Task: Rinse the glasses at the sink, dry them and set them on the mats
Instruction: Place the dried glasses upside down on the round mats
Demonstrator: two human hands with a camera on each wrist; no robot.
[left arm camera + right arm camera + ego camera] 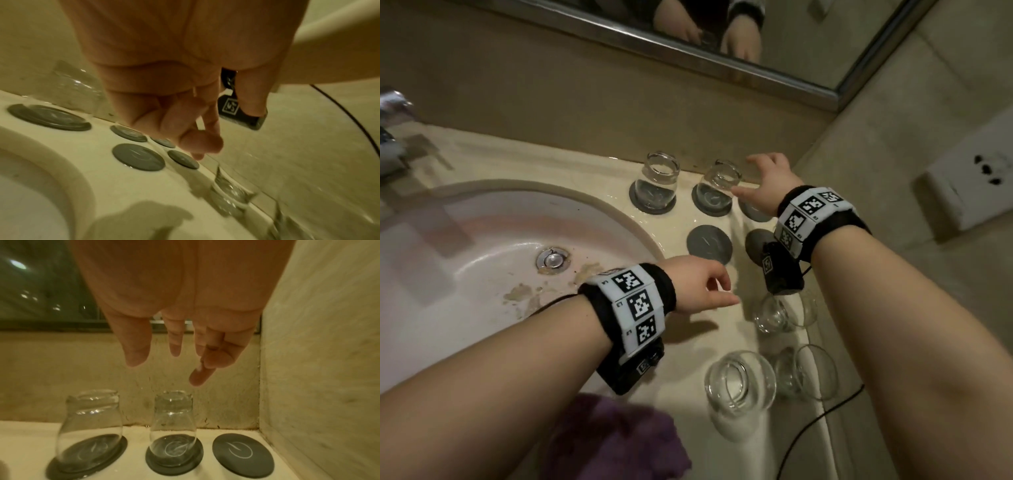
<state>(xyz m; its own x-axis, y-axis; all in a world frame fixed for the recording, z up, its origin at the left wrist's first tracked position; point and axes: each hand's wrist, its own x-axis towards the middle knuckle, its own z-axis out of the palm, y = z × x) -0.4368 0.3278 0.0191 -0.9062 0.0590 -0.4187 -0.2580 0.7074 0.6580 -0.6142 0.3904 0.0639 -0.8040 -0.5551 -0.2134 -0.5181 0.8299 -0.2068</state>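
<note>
Empty fingers above two glasses set down

The right hand (180,308) hangs with fingers (136,353) spread and loose, holding nothing, just over the second clear bulb-shaped glass (172,431) on its round dark grey mat (174,467). The left hand (698,284), loosely curled and empty, nears three more clear glasses (739,380) on the wet cream stone surface (681,346); a careless reach might topple one.

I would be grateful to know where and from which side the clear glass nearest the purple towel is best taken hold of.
Grip the clear glass nearest the purple towel around its bulging belly, coming from above and from the sink side with the left hand, which hovers empty nearby. It stands upright with its mouth up and narrows to a neck, so the wide body probably gives the surest hold. Another glass crowds its right side.
</note>
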